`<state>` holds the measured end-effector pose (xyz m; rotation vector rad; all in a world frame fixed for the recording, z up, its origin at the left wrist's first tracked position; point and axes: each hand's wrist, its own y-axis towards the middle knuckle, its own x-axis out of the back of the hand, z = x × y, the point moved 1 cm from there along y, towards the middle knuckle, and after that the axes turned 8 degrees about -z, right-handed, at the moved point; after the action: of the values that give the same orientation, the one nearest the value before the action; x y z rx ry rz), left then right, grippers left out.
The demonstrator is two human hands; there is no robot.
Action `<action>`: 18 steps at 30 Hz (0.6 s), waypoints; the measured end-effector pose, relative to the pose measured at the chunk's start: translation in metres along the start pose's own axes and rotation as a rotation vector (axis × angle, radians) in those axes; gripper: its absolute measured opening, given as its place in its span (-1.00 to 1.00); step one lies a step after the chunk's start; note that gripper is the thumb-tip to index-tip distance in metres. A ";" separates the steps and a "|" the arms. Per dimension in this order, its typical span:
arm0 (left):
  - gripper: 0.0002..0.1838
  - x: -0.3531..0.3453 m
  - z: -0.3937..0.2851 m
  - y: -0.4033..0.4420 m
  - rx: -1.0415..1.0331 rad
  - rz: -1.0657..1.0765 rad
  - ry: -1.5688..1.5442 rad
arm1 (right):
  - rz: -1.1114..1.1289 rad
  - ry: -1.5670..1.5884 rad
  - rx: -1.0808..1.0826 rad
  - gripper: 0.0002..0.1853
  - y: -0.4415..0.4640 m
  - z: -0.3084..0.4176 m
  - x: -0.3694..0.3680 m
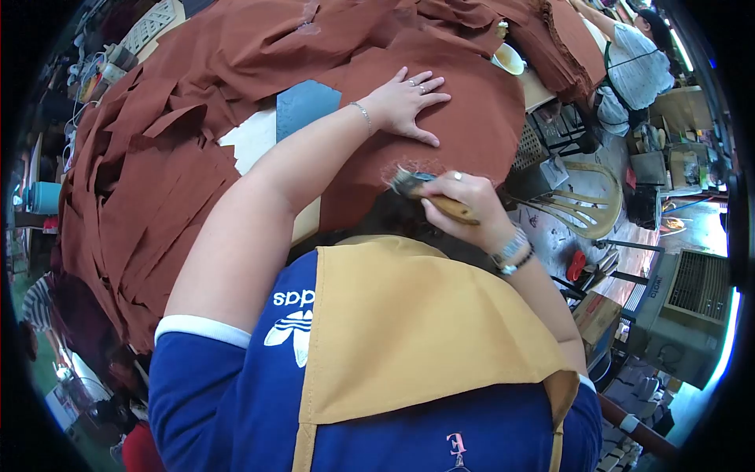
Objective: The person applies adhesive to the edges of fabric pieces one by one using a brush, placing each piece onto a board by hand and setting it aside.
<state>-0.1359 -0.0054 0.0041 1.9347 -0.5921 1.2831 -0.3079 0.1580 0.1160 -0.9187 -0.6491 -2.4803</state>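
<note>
My left hand (409,102) lies flat with fingers spread on a rust-brown piece of fabric (480,118). In my right hand (476,204) is a brush (451,208) with a wooden handle, closed in my fingers. Its head points left, at the near edge of the fabric, and pale fibres show at its tip. Loose reddish threads (401,167) are gathered around the brush head. Under my left forearm are a blue-grey sheet (303,108) and a pale board (253,138).
Piled rust-brown fabric (149,189) covers the left and far side. A small yellowish bowl (509,60) stands at the far right edge. To the right are a chair (594,200), an air cooler (684,307) and another person (633,67). My yellow apron (425,322) hangs in front.
</note>
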 end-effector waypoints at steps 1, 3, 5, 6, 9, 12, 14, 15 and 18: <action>0.10 -0.001 0.000 0.000 0.000 -0.003 -0.003 | 0.014 -0.020 0.007 -0.80 -0.007 -0.002 0.009; 0.09 -0.001 0.000 -0.001 0.000 -0.002 -0.004 | 0.003 -0.038 0.020 -0.79 -0.009 0.004 0.015; 0.06 0.001 -0.002 0.000 -0.002 0.004 0.001 | -0.052 0.031 0.045 -0.80 0.003 0.012 0.007; 0.04 0.001 -0.002 0.000 -0.012 -0.013 -0.016 | -0.078 0.064 0.062 -0.81 0.010 0.015 0.002; -0.06 0.006 -0.001 -0.009 0.031 -0.133 -0.050 | 0.010 0.065 0.103 -0.81 0.014 0.000 -0.021; 0.08 0.022 -0.014 -0.036 0.440 -0.384 0.090 | 0.057 0.032 0.108 -0.82 0.006 0.012 -0.003; 0.19 0.016 -0.014 -0.053 0.723 -0.399 0.171 | 0.201 -0.009 0.030 -0.82 -0.008 0.001 0.016; 0.01 0.015 -0.015 -0.057 0.754 -0.429 0.240 | 0.086 0.048 -0.052 -0.82 -0.013 0.001 0.026; -0.35 0.023 -0.016 -0.057 0.720 -0.362 0.031 | -0.294 -0.015 -0.228 -0.85 -0.031 -0.006 0.063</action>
<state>-0.0959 0.0436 0.0105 2.4311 0.2877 1.3876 -0.3707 0.1662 0.1462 -0.9847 -0.5474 -2.8582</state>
